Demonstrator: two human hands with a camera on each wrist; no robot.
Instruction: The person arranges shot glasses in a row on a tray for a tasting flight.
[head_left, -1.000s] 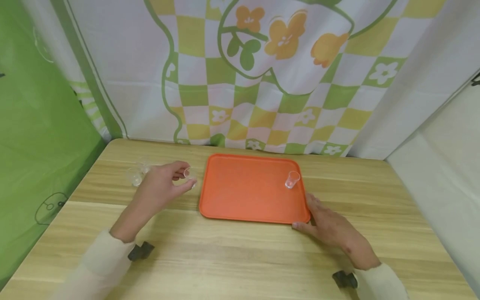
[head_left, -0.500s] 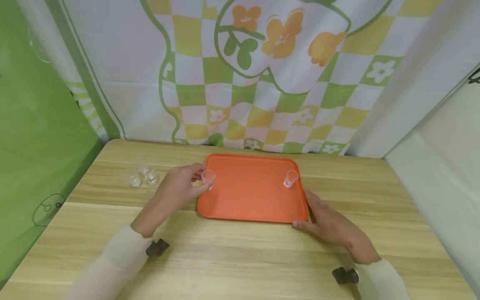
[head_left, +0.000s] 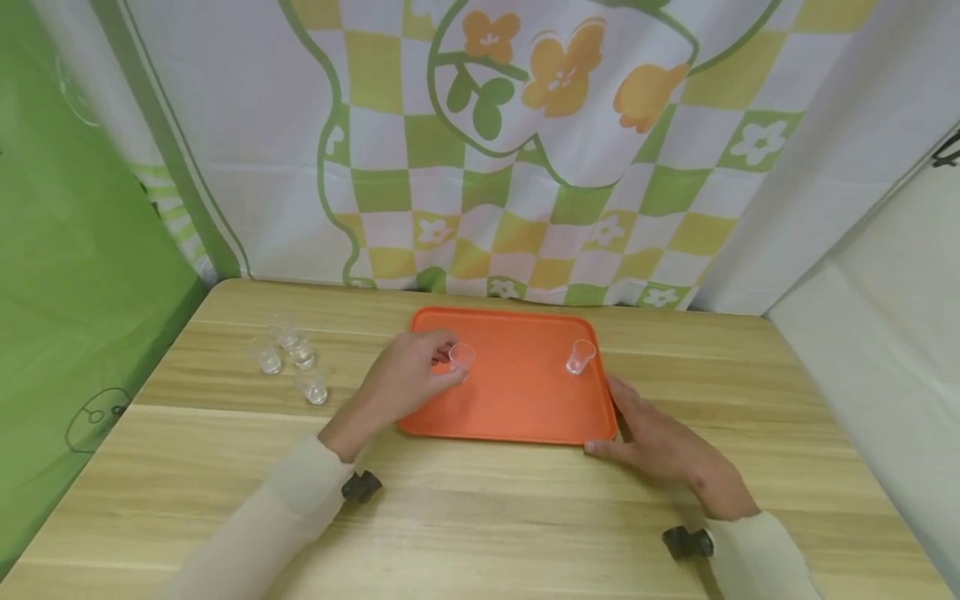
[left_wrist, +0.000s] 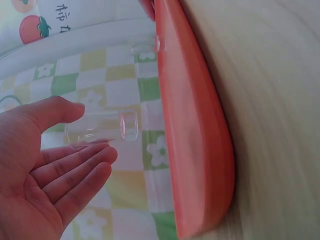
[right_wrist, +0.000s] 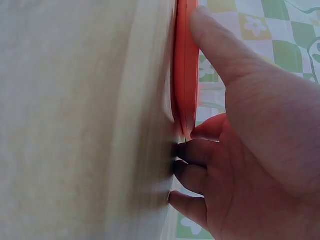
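My left hand (head_left: 397, 379) pinches a small clear shot glass (head_left: 462, 358) between thumb and fingers, above the left part of the orange tray (head_left: 517, 408). In the left wrist view this glass (left_wrist: 129, 126) has its thick base toward the tray (left_wrist: 187, 140), with a gap between them. A second clear shot glass (head_left: 580, 357) stands near the tray's right rim. At the tray's front right corner, my right hand (head_left: 663, 446) holds the edge. Its thumb (right_wrist: 220, 45) lies against the front side and its fingers bend around the right side, some fingertips touching the table.
Several more clear shot glasses (head_left: 302, 352) stand in a group left of the tray on the wooden table (head_left: 480, 517). A checkered, flowered curtain (head_left: 525, 192) hangs right behind the table, and a green cloth (head_left: 90, 292) hangs at the left.
My left hand has carried its shot glass rightward, from beside the tray to over it. The glasses at the left have come into fuller view. My right hand stays at the tray's corner.
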